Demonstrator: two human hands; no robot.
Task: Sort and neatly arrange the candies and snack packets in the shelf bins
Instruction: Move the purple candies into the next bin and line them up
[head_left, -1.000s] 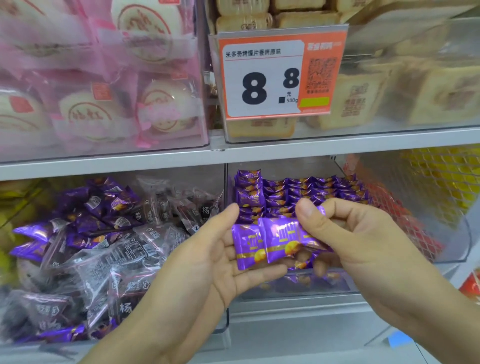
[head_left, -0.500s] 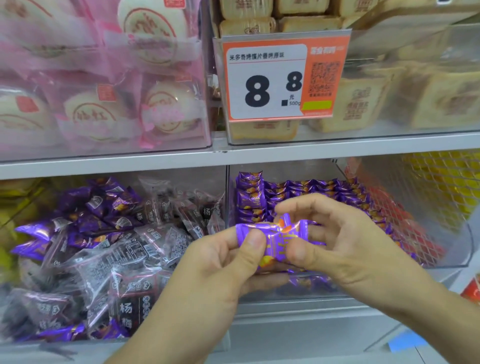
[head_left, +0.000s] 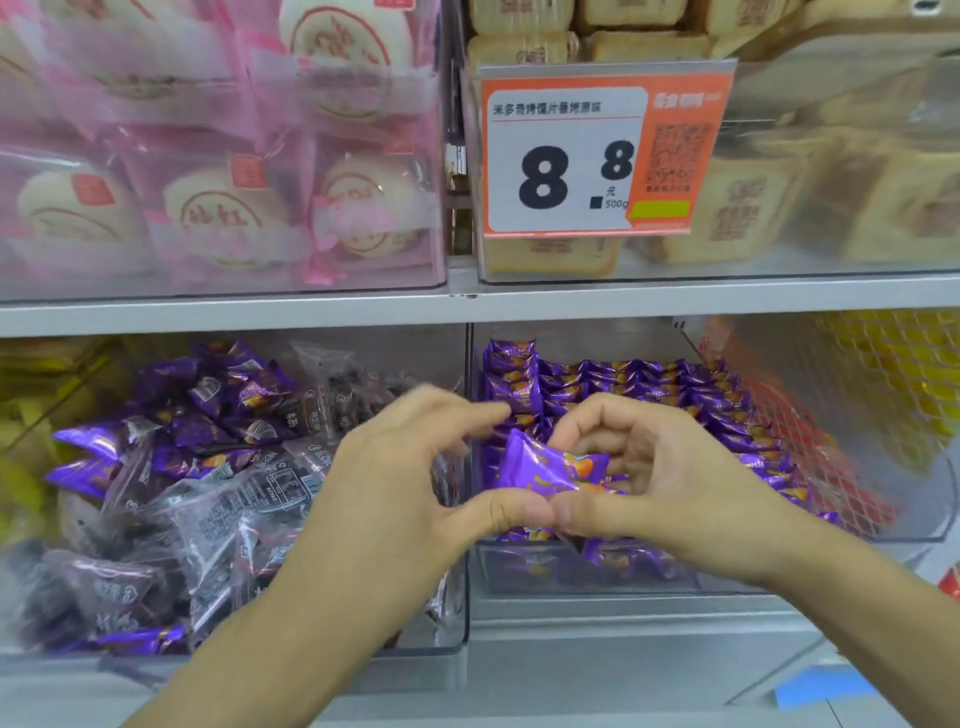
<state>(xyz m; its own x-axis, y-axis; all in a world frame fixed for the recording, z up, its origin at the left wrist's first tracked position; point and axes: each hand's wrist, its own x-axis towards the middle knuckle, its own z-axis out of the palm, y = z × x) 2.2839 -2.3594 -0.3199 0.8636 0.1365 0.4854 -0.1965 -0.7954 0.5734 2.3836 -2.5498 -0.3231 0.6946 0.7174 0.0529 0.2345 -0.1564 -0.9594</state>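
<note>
**Both hands on a purple candy packet at the front of the sorted bin**

The two hands meet in front of the lower shelf, thumbs tip to tip. Between them sits a purple candy packet with an orange print, tilted, one end sticking up to the left. The right hand curls round it from the right, fingers arched over the top and thumb pressed under its lower edge. The left hand has its thumb against the packet's lower left corner; its fingers arch above, blurred, and I cannot tell whether they touch the wrapper.

The packet is held just over the front of the right-hand clear bin, where matching purple candies lie in tidy rows running to the back. The left-hand clear bin is a jumble: loose purple packets mixed with dark translucent snack packets printed in white.

Further right, another bin holds goods in red and yellow netting. On the shelf above, pink-wrapped round cakes fill the bin on the left, and pale square cakes fill the one on the right, behind an orange price tag reading 8.8
</note>
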